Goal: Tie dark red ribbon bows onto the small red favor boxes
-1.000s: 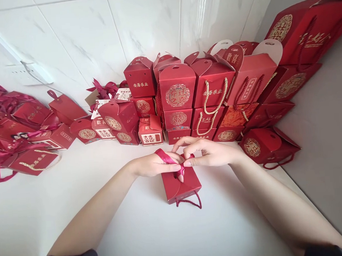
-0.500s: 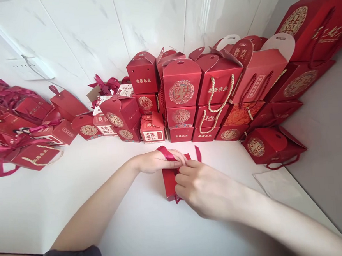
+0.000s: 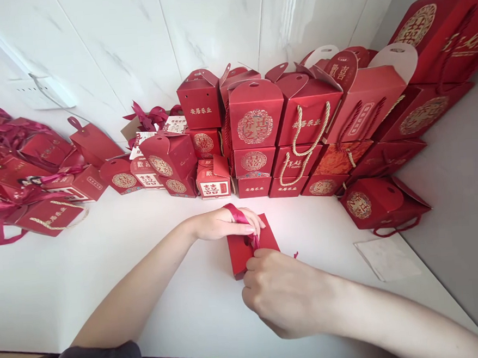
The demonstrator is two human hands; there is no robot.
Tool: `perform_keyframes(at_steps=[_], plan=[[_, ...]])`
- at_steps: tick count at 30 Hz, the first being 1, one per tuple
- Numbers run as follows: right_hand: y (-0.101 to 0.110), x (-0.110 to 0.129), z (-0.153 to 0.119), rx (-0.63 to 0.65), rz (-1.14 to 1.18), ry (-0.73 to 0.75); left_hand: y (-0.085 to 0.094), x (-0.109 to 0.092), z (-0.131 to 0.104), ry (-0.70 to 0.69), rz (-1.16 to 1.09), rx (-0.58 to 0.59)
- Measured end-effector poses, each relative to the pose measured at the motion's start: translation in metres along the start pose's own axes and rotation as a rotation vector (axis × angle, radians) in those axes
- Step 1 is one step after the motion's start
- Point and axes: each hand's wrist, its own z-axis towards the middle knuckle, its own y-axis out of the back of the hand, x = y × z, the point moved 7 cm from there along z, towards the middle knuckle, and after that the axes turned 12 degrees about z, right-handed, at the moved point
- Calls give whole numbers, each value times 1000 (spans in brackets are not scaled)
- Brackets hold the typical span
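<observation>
A red gift box [image 3: 237,255] lies on the white table [image 3: 182,308] between my hands, partly covered by them. Magenta ribbon [image 3: 239,215] loops over the fingers of my left hand [image 3: 221,225], which rests above the box's far end. Thumb and fingers there are pinched on the ribbon. Nearer me, my right hand [image 3: 281,288] is curled in a fist, gripping the ribbon strand that runs down from the left hand. Its fingertips are hidden from view. A ribbon end pokes out just beyond the right hand. A dark hole shows in the box's top.
Stacked red gift boxes [image 3: 255,118] line the tiled wall. More ribboned boxes [image 3: 45,214] are heaped at the left. One box with a cord handle [image 3: 382,204] stands at the right, near a flat white sheet [image 3: 387,258] by the side wall.
My right hand has moved toward me and away from the left hand, drawing the ribbon strand between them. More of the box's top now shows. The left hand has hardly moved.
</observation>
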Motion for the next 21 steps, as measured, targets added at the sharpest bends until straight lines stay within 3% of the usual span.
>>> perform_keyframes(at_steps=[5,15,18,21], plan=[[3,-3,-1,-34,-9,-1,2,3,0,-17,5,-38],[-2,-4,1,-44,-10,1,1,-1,2,-122,242,-129],[14,-2,-8,-87,74,23,2,-3,3,-139,274,-115],[51,9,-28,-243,285,106,2,-5,3,-153,275,-74]])
